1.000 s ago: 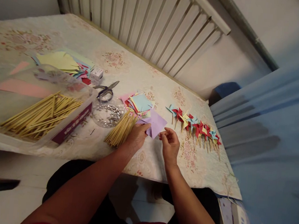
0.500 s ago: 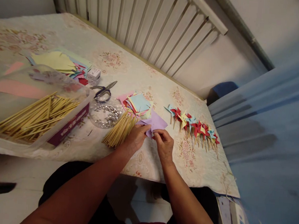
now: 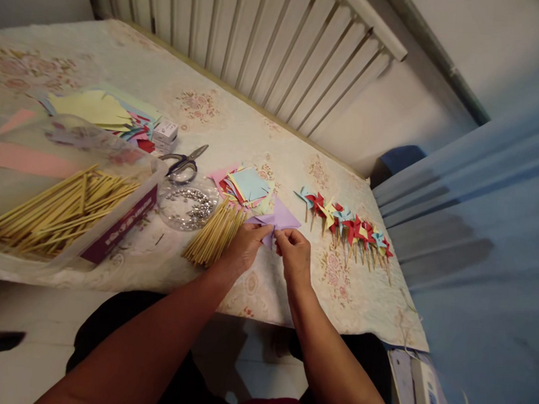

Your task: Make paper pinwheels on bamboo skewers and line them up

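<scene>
Between our hands: the purple paper pinwheel [image 3: 284, 217], partly folded, just on our side of the stacked paper squares [image 3: 251, 185]; we cannot tell if it touches the floral tablecloth [image 3: 242, 125].
Left hand: our left hand [image 3: 243, 246] grips the paper's near left part, thumb on top.
Right hand: our right hand [image 3: 296, 254] pinches the paper near its middle, thumb and fingertips drawn together; whether they also hold a pin, we cannot tell.
Fresh change: compared with a second ago, our right fingers are at the middle, not off the right edge, and the near right corner looks turned inward.
Folding: we judge this gathers another blade, with shaping still under way.
Beside our left hand: loose wooden sticks [image 3: 213, 235], then silvery metal pieces [image 3: 199, 204] and scissors [image 3: 186, 163].
Off to our right: a row of stick-mounted pinwheels [image 3: 363, 230].
</scene>
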Motion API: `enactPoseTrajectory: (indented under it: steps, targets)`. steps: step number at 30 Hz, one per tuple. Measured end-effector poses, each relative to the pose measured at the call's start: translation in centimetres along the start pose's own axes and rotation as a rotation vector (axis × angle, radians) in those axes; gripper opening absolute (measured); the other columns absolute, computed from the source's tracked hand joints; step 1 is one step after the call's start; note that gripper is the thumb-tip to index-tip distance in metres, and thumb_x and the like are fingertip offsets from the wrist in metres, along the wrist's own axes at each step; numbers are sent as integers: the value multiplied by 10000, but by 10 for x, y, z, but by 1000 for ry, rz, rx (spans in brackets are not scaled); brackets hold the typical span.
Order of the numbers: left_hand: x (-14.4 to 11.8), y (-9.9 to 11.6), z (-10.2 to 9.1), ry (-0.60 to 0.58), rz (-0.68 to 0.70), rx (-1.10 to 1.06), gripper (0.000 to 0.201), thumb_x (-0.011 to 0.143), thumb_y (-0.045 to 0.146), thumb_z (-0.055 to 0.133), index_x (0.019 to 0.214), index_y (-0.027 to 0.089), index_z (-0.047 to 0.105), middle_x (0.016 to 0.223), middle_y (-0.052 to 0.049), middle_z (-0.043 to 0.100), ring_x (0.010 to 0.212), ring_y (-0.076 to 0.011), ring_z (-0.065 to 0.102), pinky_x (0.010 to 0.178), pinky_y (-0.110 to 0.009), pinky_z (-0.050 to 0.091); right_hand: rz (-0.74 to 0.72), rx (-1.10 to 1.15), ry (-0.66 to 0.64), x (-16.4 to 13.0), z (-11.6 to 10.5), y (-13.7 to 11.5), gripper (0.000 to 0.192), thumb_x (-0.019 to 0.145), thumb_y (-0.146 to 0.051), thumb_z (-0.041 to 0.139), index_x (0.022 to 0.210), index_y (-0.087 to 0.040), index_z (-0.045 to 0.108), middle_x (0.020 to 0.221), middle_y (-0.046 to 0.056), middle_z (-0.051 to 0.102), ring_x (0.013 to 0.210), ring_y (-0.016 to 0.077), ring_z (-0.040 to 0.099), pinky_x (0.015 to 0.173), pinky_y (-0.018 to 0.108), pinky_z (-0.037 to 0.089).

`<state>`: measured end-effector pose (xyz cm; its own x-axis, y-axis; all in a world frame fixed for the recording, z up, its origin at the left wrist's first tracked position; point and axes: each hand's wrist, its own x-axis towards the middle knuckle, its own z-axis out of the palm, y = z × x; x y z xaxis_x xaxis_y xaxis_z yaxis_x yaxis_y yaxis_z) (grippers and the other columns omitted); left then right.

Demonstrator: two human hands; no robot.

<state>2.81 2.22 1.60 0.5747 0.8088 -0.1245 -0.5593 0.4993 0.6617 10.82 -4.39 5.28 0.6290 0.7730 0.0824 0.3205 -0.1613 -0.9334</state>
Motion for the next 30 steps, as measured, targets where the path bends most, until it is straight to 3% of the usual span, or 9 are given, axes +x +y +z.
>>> enactPoseTrajectory:
  steps: [7, 15, 30]
  targets:
    - [-3, 5, 5, 21, -25, 27, 208, 609, 288, 729, 710, 126, 647, 613, 16, 603, 573, -93, 503, 589, -223, 385, 60, -11, 19, 1, 0, -2, 244, 711, -390, 641, 599, -185, 570, 486, -58, 499, 432, 87, 396, 456, 232, 311]
    - [-5, 8, 6, 16, 6, 46, 299, 607, 255, 718, 870, 129, 651, 685, 14, 636, 613, -104, 538, 599, -226, 401, 68, -43, 5, 1, -3, -3, 201, 728, -357, 586, 611, -194, 565, 493, -57, 515, 423, 91, 412, 453, 233, 322]
    - [-5, 8, 5, 18, 8, 99, 242, 607, 232, 697, 820, 140, 628, 666, 24, 602, 597, -94, 518, 582, -222, 390, 46, -96, 3, 1, -4, -2, 229, 738, -375, 598, 605, -191, 567, 498, -50, 518, 431, 96, 418, 453, 235, 328]
